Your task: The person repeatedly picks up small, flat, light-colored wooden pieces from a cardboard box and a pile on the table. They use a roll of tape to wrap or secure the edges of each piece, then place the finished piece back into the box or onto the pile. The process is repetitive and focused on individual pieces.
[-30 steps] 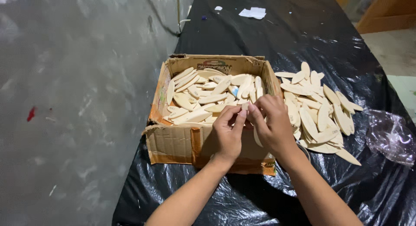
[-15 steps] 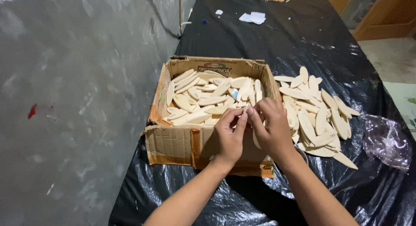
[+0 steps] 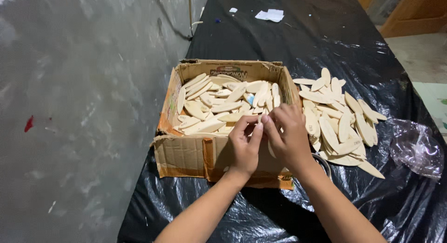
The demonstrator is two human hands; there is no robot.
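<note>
Wooden ovals lie piled right of the cardboard box where both hands pinch one.

Pale, matt wooden oval pieces are held in a worn, torn cardboard box; glossy, crinkled black plastic sheeting is spread beneath; the concrete floor looks rough.

Both hands have edged slightly nearer the cardboard box's front wall
</note>
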